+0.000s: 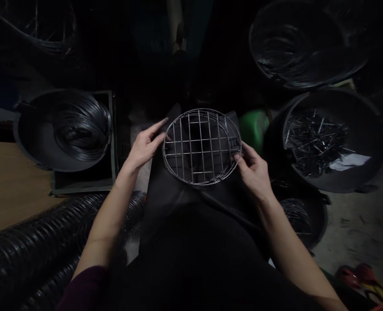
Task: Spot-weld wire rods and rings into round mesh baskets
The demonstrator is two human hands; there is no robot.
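Observation:
A round wire grid rack [201, 146] lies over my dark-clothed lap [191, 242]. My left hand [146, 144] rests at its left rim with fingers stretched out, fingertips touching the ring. My right hand [253, 170] pinches the right rim where the wires meet the ring, fingers curled around it.
A black tub [62, 129] with a coil of wire stands at the left. At the right, a black tub [330, 138] holds several short wire pieces. Another tub of wire [304, 43] sits behind it. Stacked wire rings [32, 255] lie lower left. A green object [253, 125] is beyond the rack.

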